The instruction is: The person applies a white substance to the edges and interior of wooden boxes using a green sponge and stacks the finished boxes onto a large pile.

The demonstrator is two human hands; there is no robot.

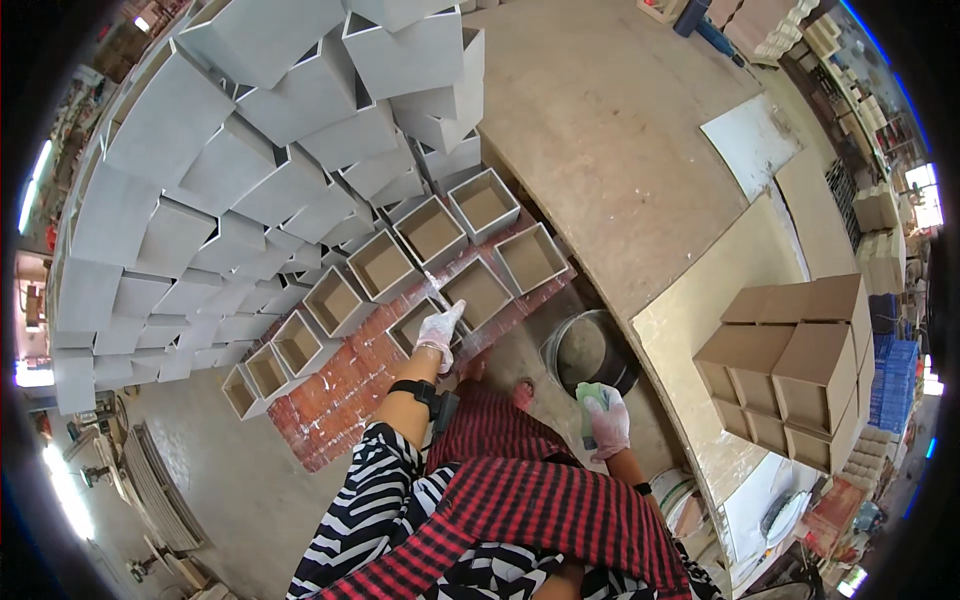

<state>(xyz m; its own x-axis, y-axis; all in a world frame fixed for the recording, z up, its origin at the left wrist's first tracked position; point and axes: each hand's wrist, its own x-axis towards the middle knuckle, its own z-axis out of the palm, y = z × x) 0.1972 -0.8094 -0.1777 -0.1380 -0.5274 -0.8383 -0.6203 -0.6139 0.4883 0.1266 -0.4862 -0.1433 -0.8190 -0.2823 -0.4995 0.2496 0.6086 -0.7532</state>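
head view: left hand (440, 330) gripping scraper (436, 290) over box (478, 292); right hand (606, 420) clutching green pad (588, 398)

Both hands gloved in thin whitish gloves: left hand (440, 328), right hand (607, 420). Black band strapped at the left wrist, narrower dark band at the right. Short black-and-white zebra-striped sleeves. Red-and-black checked cloth over the lap.
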